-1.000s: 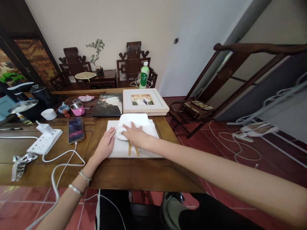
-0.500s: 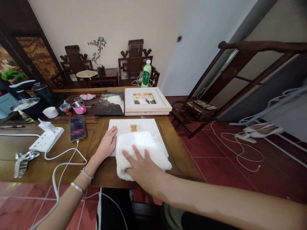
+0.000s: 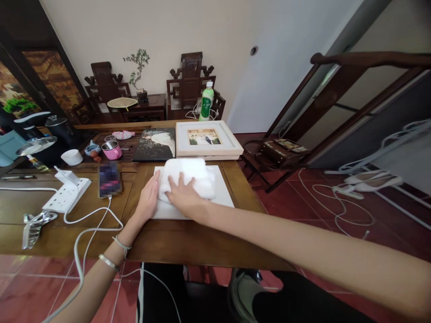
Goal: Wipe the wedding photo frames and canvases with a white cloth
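A folded white fluffy towel [image 3: 188, 170] lies over the far left part of a flat white board [image 3: 220, 190] on the wooden table. My right hand [image 3: 183, 193] presses on the towel from above, its fingers spread and stretched out. At the board's left edge rests my left hand [image 3: 151, 194], fingers straight and close to the towel's side. The yellow metal piece on the board is hidden under the towel.
Behind the board are a white picture frame [image 3: 232, 143] and a dark photo panel [image 3: 153, 152]. A green bottle [image 3: 206, 104] stands beyond. To the left lie a phone [image 3: 109, 180] on a cable, a power strip [image 3: 69, 197] and a silver claw clip [image 3: 36, 226].
My right hand has slid the towel away from me and to the left across the board, covering the yellow piece. My left hand stays at the board's edge, now turned more onto its side.
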Tool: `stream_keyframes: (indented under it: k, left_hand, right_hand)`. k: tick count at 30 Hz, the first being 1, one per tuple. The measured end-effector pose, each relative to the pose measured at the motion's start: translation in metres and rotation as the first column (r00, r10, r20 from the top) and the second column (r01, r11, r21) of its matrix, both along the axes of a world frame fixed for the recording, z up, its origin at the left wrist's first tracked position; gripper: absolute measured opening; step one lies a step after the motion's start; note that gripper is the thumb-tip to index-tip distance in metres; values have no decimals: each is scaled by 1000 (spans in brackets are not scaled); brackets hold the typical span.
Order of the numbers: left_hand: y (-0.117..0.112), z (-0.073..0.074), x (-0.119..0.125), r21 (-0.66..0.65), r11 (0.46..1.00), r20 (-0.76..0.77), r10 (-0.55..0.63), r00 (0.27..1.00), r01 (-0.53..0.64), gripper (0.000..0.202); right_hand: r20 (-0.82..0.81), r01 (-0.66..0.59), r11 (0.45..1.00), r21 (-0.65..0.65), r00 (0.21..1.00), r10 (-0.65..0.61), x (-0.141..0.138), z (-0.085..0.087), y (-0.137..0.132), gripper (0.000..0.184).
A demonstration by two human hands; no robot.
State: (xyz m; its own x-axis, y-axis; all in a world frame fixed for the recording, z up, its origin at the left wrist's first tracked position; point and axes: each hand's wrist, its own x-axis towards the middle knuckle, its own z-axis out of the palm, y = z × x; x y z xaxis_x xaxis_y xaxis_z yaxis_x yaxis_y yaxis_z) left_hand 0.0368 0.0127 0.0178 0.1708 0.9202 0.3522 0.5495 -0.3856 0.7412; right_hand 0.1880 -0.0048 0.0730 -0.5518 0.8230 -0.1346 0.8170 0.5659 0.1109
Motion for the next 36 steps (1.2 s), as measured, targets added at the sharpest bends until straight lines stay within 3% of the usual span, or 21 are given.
stream_keyframes:
  k: [5, 9, 13, 18, 23, 27, 30, 36]
  left_hand:
    - [-2, 2, 0, 21, 1000, 8, 22, 1000, -23, 55]
    - [0, -5, 1, 21, 1000, -69, 1, 998, 0, 54]
    - [4, -11, 1, 4, 999, -169, -39, 985, 40, 49]
    - [5, -11, 2, 4, 998, -213, -63, 975, 66, 43]
    - [3, -5, 3, 29, 997, -220, -68, 973, 76, 38]
    - [4, -5, 1, 42, 997, -221, -53, 974, 64, 37]
    - [5, -7, -1, 54, 996, -212, -58, 976, 71, 37]
    - [6, -11, -2, 44, 996, -219, -65, 974, 77, 39]
  right_hand:
    - [-22, -283, 958, 39, 959, 284, 6, 3, -61, 36]
    - [17, -273, 955, -118, 961, 277, 24, 14, -77, 35]
    - [50, -132, 955, -266, 987, 151, 42, 29, -50, 58]
    - [-41, -102, 971, -218, 995, 96, 49, 42, 12, 42]
    - [-62, -162, 960, -228, 987, 151, 19, 50, 60, 33]
    - [-77, -194, 956, -219, 980, 182, -16, 54, 76, 28]
    - [-84, -202, 956, -214, 979, 188, -27, 53, 80, 30]
    - [-93, -198, 958, -207, 979, 182, 9, 45, 82, 28]
